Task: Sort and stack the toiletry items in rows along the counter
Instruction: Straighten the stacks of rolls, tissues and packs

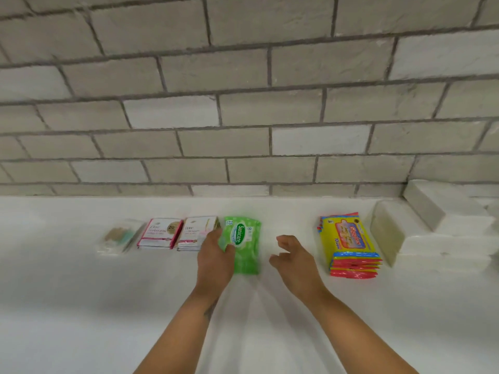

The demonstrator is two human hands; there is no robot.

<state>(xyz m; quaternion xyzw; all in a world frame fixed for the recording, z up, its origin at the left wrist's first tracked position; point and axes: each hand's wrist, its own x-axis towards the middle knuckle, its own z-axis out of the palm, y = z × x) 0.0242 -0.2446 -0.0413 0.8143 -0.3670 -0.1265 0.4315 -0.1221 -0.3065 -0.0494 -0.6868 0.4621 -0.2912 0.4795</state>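
A row of toiletry packs lies along the white counter [81, 306]. From the left: a clear packet [118, 236], a pink-and-white sachet stack [159, 233], a second sachet stack [193, 232], and a green Sanicare wipes pack [244, 245]. My left hand [214, 261] grips the green pack's left edge, thumb on top. My right hand [295, 260] hovers just right of the pack, fingers curled apart and holding nothing. Further right sits a stack of yellow-and-red wipes packs [349, 244].
A clear plastic box [388, 230] stands right of the yellow stack, against a white stepped ledge [442, 211]. A grey brick wall [243, 103] runs along the back of the counter.
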